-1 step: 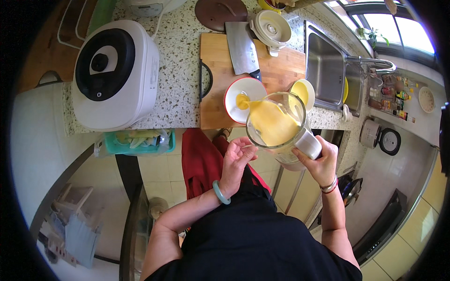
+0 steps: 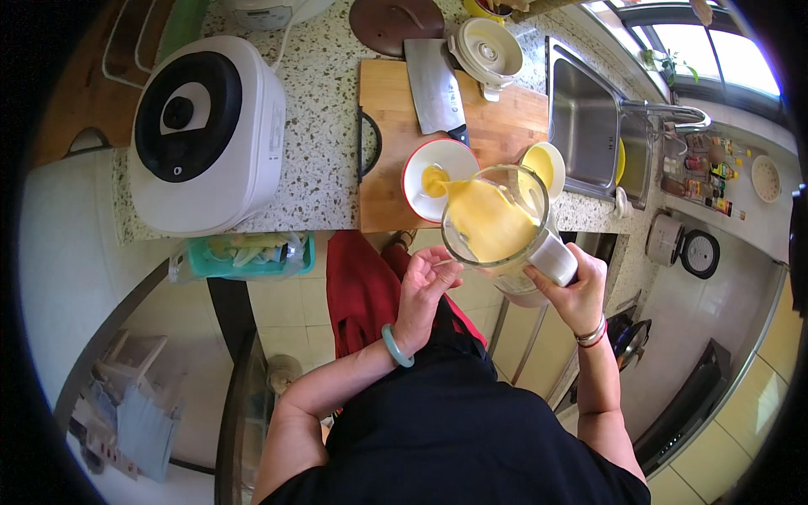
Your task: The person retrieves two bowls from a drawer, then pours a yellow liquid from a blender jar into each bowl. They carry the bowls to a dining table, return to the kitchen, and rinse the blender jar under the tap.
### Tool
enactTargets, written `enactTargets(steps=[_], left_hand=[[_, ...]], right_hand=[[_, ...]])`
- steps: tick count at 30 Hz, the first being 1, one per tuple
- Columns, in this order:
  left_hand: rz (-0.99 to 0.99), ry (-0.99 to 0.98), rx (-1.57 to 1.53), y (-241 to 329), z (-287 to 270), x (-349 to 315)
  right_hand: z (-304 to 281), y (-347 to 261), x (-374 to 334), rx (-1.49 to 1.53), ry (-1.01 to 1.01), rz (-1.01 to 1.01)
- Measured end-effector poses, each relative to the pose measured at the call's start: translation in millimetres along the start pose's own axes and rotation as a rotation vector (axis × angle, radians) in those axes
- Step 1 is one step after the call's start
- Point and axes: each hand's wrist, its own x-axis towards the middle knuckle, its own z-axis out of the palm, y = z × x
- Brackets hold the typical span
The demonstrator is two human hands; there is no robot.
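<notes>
The right hand (image 2: pixel 572 290) is closed firmly around the handle of a clear jug (image 2: pixel 509 280), which is therefore just in front of this hand and to its left. The jug is tilted toward the left, and its spout is above the right side of a white bowl with red rim (image 2: pixel 459 158). From the spout, a yellow liquid (image 2: pixel 490 220) runs in a short stream into the bowl, where a small quantity lies at the bottom.

The left hand (image 2: pixel 423 295) is raised close to the near side of the jug, with its fingers loosely bent; if the fingertips touch the glass, I cannot tell. It has a pale green bracelet (image 2: pixel 389 343) at the wrist.

The bowl is ahead of the left hand, standing on a wooden board (image 2: pixel 513 114), which lies on the speckled worktop (image 2: pixel 324 126). Beyond the bowl, farther from both hands, there is a broad knife (image 2: pixel 431 80) with black handle, lying flat on the board. Ahead of the right hand, partly behind the jug, is a pale bowl, yellow inside (image 2: pixel 556 164). Farther ahead on this side is the metal sink (image 2: pixel 585 126). Well to the left of the left hand stands a white appliance with black top (image 2: pixel 189 126).
</notes>
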Motion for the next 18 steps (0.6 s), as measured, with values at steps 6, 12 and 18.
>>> enactTargets(steps=[6,12,18], left_hand=[[-0.015,0.012,-0.02,2,2,-1],[-0.017,0.0,-0.054,1,1,-1],[-0.032,-0.004,-0.07,4,1,-1]], right_hand=[[-3,-5,3,-0.061,-0.035,0.013],[-4,-8,6,-0.051,-0.035,-0.001],[-4,-13,8,-0.051,-0.047,0.013]])
